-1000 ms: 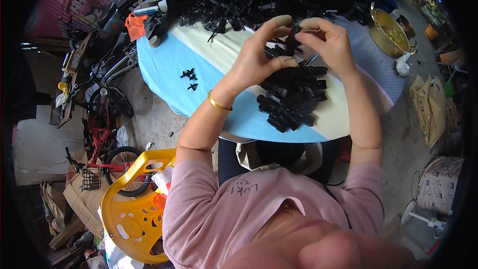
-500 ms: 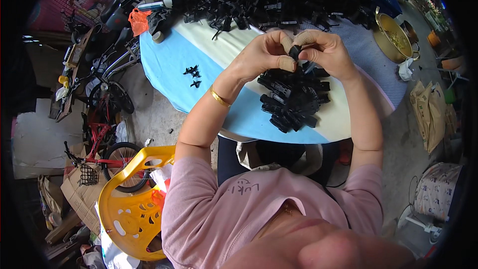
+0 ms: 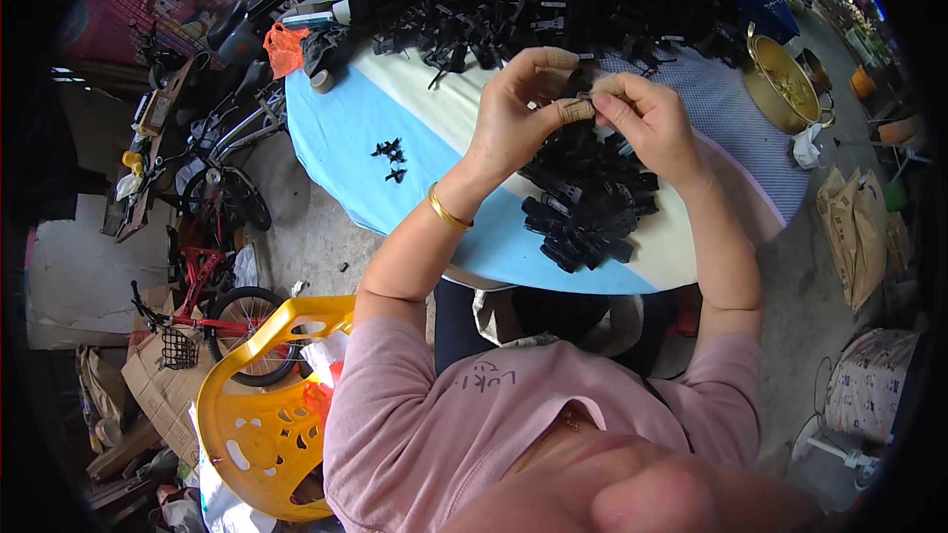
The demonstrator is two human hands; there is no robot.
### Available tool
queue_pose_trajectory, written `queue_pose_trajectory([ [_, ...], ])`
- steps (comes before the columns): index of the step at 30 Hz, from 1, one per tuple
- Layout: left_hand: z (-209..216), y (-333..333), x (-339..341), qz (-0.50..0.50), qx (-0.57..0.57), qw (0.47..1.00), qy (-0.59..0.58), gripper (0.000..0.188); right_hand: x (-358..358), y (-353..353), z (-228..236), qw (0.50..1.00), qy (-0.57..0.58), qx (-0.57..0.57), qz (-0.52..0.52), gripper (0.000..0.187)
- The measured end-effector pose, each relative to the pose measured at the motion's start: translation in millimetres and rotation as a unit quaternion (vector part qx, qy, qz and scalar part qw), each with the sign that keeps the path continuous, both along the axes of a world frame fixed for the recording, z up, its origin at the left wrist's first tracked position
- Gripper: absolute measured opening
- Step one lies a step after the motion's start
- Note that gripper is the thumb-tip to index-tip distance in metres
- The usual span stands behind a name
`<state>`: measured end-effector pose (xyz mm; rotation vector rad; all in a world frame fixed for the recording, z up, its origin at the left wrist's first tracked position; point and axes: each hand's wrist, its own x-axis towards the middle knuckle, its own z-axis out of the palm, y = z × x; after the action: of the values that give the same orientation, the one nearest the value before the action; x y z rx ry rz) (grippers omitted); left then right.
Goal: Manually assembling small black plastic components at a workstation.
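Holding left hand (image 3: 506, 126) and right hand (image 3: 660, 133) over the table (image 3: 341, 143) – nearly meeting at the fingertips. Curling left hand loosely, spreading thumb and forefinger apart, wearing tan tape (image 3: 575, 112) on both. Drawing right thumb and forefinger close together beside left thumb tip – hiding any small piece between, so cannot tell if gripping with either hand.

Having small pile (image 3: 588, 227) of black parts just below the hands, on the side nearer the body, running up partly out of sight behind the fingers. Facing big heap (image 3: 553, 0) of black parts on the far side of the hands, along the top of the table. Leaving a few black bits (image 3: 389, 148) well apart to the left, on the blue stripe. Wearing gold bracelet (image 3: 447, 207) on left wrist.

Seeing orange bag (image 3: 285, 47) and tape roll (image 3: 322, 81) near the left edge, gold pot (image 3: 761, 94) at far right, yellow chair (image 3: 232, 410) at lower left.
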<state>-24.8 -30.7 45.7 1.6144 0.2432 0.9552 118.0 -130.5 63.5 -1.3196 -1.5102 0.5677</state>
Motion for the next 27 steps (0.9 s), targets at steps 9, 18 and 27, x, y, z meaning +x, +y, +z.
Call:
queue_pose_trajectory([
  [9,-6,-2,-4,0.081,0.123,0.989,0.015,0.022,-11,-5,8,0.997,-0.058,-0.003,-0.043,0.011],
  [18,-3,1,4,0.172,0.324,0.93,0.002,0.019,-3,5,-3,0.998,-0.034,-0.013,-0.056,0.011],
  [27,-1,3,-2,-0.175,0.1,0.966,0.159,0.029,38,22,-15,0.921,-0.31,-0.164,-0.167,0.03],
])
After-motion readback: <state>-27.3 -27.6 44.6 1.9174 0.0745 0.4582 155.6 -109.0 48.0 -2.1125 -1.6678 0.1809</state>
